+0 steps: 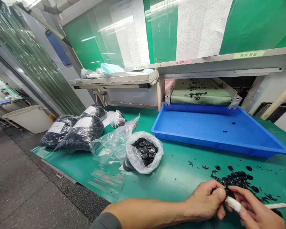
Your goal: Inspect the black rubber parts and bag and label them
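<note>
My left hand (206,200) and my right hand (255,206) meet at the lower right, fingertips pinched together around a small black part (228,192). Fingers cover most of that part, so its full shape is hidden. A white wrap covers one digit of my right hand. Beside that hand a thin white stick-like tool (278,205) shows; whether it is gripped or lies on the table I cannot tell. Just beyond my hands is a loose heap of black plastic parts (238,178), some round, with small scraps scattered around it.
An open clear bag (158,152) of round black parts stands on the green table (154,186). Filled, labelled bags (85,135) lie at left. A blue tray (205,125) sits below a conveyor belt (201,95) carrying black pieces. A shelf (116,81) overhangs the table.
</note>
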Demonstrator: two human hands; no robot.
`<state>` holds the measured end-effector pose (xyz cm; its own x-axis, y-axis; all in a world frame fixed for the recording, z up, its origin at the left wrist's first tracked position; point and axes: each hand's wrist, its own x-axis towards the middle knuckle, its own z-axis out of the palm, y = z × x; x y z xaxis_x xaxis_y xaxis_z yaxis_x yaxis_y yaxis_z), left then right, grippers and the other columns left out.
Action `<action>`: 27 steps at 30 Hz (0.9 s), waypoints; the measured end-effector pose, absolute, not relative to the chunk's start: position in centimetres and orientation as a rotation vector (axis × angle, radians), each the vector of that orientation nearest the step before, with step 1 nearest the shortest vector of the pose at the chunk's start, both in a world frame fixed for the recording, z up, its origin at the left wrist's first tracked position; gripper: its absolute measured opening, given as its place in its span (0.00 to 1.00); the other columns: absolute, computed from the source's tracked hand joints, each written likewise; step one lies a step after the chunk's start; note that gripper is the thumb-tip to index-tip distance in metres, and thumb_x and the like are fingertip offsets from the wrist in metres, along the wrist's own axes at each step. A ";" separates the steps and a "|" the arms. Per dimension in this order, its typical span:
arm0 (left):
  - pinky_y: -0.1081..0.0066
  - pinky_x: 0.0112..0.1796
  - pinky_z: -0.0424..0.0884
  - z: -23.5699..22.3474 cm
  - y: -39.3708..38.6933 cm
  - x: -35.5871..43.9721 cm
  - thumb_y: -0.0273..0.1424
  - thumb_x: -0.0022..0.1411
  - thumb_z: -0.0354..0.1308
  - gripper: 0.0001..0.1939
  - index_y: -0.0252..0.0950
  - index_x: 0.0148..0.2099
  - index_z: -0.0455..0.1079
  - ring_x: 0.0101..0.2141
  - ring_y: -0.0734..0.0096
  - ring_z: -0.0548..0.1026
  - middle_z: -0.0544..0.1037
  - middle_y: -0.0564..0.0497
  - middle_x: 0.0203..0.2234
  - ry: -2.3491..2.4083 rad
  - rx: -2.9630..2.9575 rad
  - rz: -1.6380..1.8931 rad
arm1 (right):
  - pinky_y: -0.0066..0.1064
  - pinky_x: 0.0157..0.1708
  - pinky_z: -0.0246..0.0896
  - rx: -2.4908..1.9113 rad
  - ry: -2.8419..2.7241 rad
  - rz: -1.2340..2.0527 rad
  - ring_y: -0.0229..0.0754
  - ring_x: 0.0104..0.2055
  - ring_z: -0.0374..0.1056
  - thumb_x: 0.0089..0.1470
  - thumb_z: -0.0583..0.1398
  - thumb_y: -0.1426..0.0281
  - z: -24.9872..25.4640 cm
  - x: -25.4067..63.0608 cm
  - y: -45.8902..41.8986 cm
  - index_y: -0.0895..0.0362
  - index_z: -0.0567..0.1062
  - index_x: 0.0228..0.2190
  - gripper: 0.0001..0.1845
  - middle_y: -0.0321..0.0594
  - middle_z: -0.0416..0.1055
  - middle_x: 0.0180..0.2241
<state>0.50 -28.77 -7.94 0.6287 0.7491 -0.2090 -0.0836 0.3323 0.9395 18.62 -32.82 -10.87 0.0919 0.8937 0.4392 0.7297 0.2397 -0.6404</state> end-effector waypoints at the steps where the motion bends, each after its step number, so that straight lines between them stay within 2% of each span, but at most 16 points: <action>1: 0.76 0.16 0.57 -8.0 -28.7 0.5 0.49 0.57 0.53 0.20 0.36 0.37 0.63 0.13 0.80 0.62 0.69 0.57 0.19 0.713 1.110 0.631 | 0.27 0.20 0.66 -1.478 -1.735 0.251 0.42 0.25 0.73 0.49 0.57 0.61 -10.2 18.1 -32.8 0.45 0.78 0.37 0.14 0.37 0.77 0.29; 4: 0.77 0.15 0.55 -7.5 -28.7 0.4 0.54 0.56 0.51 0.24 0.36 0.34 0.62 0.13 0.82 0.60 0.68 0.57 0.20 0.701 1.122 0.664 | 0.26 0.24 0.67 -1.408 -1.781 0.213 0.41 0.27 0.74 0.51 0.55 0.65 -7.9 16.0 -33.0 0.46 0.77 0.37 0.14 0.35 0.78 0.31; 7: 0.78 0.14 0.52 -6.5 -29.3 0.0 0.56 0.55 0.51 0.26 0.36 0.31 0.61 0.13 0.82 0.59 0.68 0.57 0.19 0.691 1.127 0.643 | 0.26 0.26 0.66 -1.510 -1.684 0.241 0.39 0.25 0.71 0.54 0.52 0.68 -6.1 13.5 -33.8 0.51 0.76 0.34 0.12 0.36 0.76 0.27; 9: 0.78 0.15 0.50 -6.1 -29.4 -0.2 0.54 0.56 0.53 0.25 0.35 0.31 0.61 0.13 0.83 0.57 0.67 0.58 0.17 0.721 1.117 0.649 | 0.26 0.25 0.64 -1.571 -1.615 0.291 0.38 0.23 0.69 0.55 0.49 0.71 -5.6 12.4 -34.0 0.53 0.74 0.32 0.14 0.36 0.73 0.23; 11: 0.78 0.15 0.47 -6.2 -29.0 -0.2 0.50 0.59 0.54 0.21 0.34 0.31 0.63 0.13 0.84 0.54 0.66 0.59 0.15 0.742 1.099 0.676 | 0.27 0.27 0.63 -1.608 -1.602 0.359 0.38 0.25 0.69 0.54 0.48 0.74 -5.5 12.6 -33.8 0.55 0.73 0.33 0.14 0.36 0.73 0.24; 14: 0.78 0.16 0.45 -6.4 -28.1 0.2 0.47 0.60 0.55 0.19 0.33 0.37 0.66 0.13 0.86 0.53 0.69 0.57 0.19 0.699 0.992 0.683 | 0.28 0.32 0.64 -1.691 -1.575 0.331 0.39 0.31 0.70 0.52 0.47 0.79 -5.7 15.2 -34.2 0.56 0.71 0.43 0.20 0.38 0.73 0.30; 17: 0.78 0.16 0.45 -6.2 -28.0 0.4 0.46 0.59 0.56 0.21 0.35 0.47 0.65 0.13 0.86 0.55 0.70 0.56 0.23 0.666 0.907 0.682 | 0.33 0.39 0.64 -1.899 -1.574 0.118 0.43 0.41 0.69 0.53 0.46 0.79 -5.7 18.1 -35.8 0.57 0.71 0.44 0.21 0.44 0.71 0.41; 22: 0.79 0.16 0.47 -6.2 -28.6 0.5 0.45 0.60 0.55 0.19 0.35 0.44 0.66 0.15 0.84 0.60 0.70 0.55 0.24 0.690 0.990 0.675 | 0.32 0.34 0.62 -2.091 -1.660 0.126 0.44 0.40 0.68 0.57 0.48 0.75 -6.4 19.9 -36.9 0.52 0.71 0.46 0.20 0.41 0.69 0.43; 27: 0.80 0.16 0.50 -6.5 -28.9 0.4 0.45 0.62 0.52 0.18 0.35 0.43 0.65 0.15 0.83 0.59 0.69 0.57 0.19 0.689 1.049 0.637 | 0.30 0.30 0.60 -2.017 -1.645 0.293 0.41 0.32 0.67 0.55 0.48 0.74 -6.7 20.4 -36.8 0.54 0.70 0.39 0.14 0.40 0.71 0.37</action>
